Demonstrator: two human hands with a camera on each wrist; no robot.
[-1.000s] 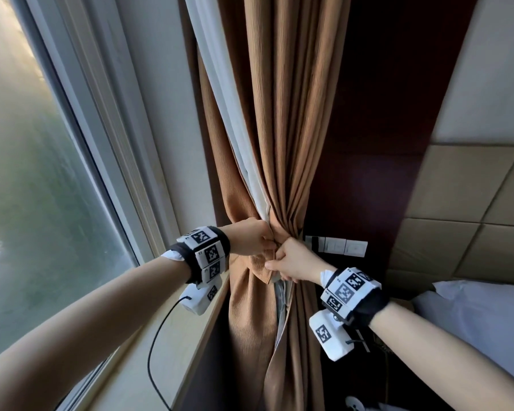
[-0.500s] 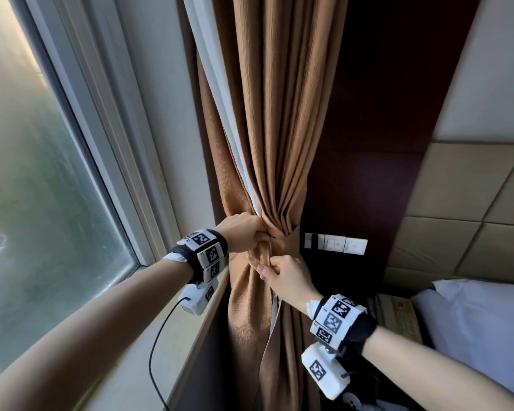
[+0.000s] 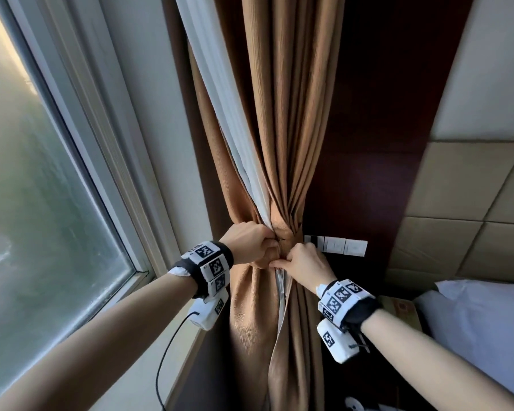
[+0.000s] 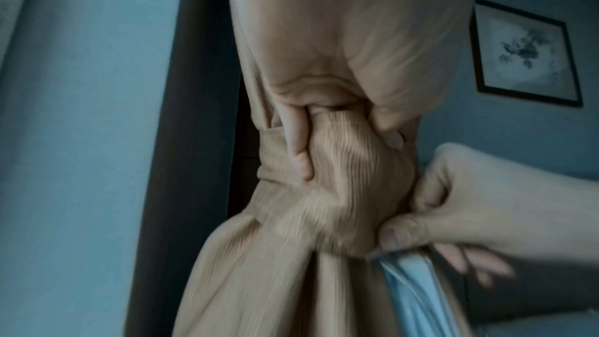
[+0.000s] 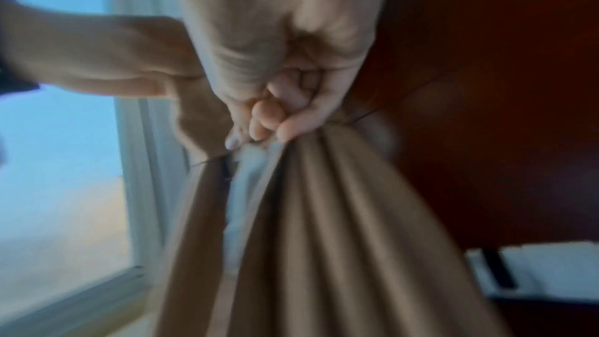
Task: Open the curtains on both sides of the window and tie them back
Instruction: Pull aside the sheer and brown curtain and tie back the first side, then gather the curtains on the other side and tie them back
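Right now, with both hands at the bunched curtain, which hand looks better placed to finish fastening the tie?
Probably the right hand. Its fingertips pinch at the tieback's edge, free to work, while the left hand grips the tieback round the gathered brown curtain, so letting go might loosen it.

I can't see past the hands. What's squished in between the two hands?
The bunched waist of the brown curtain, with its tie-back band wrapped round it. The left hand grips one side, the right hand pinches the other. The left wrist view shows it best.

Both bare forearms wear black wristbands (image 3: 204,268) tiled with white square-coded markers, each with a white camera box (image 3: 337,341) beneath, the left one trailing a black cable (image 3: 172,345).
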